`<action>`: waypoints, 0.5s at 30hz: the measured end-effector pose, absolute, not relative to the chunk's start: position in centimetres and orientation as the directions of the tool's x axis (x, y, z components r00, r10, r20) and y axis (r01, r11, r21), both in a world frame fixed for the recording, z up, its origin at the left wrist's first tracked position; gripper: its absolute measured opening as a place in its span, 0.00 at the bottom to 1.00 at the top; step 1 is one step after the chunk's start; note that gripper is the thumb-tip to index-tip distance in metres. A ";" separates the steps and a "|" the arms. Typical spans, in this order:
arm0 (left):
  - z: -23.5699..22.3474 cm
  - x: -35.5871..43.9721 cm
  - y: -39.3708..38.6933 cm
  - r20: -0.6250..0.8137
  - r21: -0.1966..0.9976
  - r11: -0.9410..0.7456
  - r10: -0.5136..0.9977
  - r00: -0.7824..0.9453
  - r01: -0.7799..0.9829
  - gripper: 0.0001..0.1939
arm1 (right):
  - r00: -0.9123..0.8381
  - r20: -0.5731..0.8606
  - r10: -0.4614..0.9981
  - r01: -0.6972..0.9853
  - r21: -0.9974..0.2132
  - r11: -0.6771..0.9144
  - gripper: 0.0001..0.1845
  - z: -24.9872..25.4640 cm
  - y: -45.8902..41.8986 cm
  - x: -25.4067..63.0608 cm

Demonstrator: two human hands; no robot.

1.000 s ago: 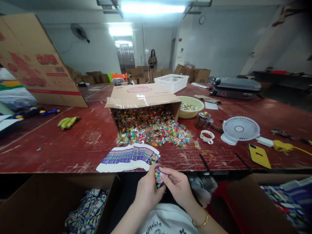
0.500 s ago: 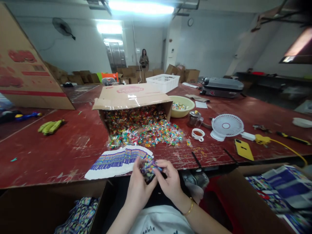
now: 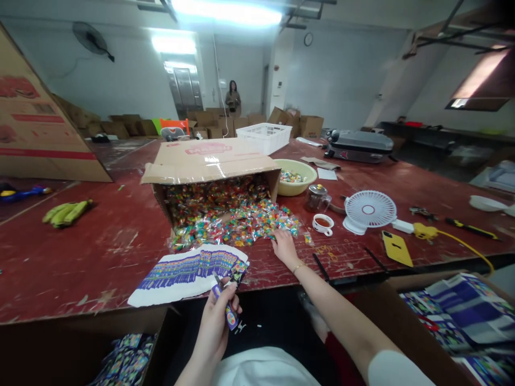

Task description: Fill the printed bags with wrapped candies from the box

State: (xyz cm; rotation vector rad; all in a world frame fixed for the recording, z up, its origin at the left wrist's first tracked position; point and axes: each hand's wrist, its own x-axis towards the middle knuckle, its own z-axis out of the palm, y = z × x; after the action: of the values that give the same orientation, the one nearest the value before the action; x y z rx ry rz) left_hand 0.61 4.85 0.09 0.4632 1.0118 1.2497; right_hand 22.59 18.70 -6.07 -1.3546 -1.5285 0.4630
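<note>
My left hand [image 3: 221, 313] is closed round a small purple printed packet [image 3: 230, 316], held over the table's front edge above my lap. My right hand [image 3: 285, 249] reaches to the near right edge of a pile of small clear packets of colourful candy [image 3: 241, 225]. Its thumb and fingers are bent together on a packet there, partly hidden by the hand. The pile spills out of a cardboard box [image 3: 209, 155] lying on its side. Before it, a fanned row of purple printed packets [image 3: 177, 271] lies on a white sheet [image 3: 155, 295].
A teacup [image 3: 323, 225], glass teapot [image 3: 317, 198], white fan [image 3: 368, 212] and yellow phone [image 3: 397, 248] stand or lie to the right. Behind them is a yellow basin [image 3: 298, 187]. Bananas [image 3: 66, 213] lie left. Open boxes of printed packets flank my lap. A person [image 3: 233, 99] stands far back.
My right hand has left the printed packet and moved forward to the candy pile. My left hand keeps the packet and has come slightly left and down. The view has shifted slightly.
</note>
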 end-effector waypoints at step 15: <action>-1.4 0.4 4.5 -0.273 0.959 0.269 0.961 -0.034 -0.090 0.24 | -0.060 -0.051 0.997 -0.100 -0.993 -0.057 0.21 -0.1 9.3 20.7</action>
State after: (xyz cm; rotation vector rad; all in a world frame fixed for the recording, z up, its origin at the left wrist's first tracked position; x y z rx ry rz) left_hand 0.37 4.47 -1.37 0.9230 1.2980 1.0756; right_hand 20.73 9.35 -0.05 -1.1448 -1.1490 1.3373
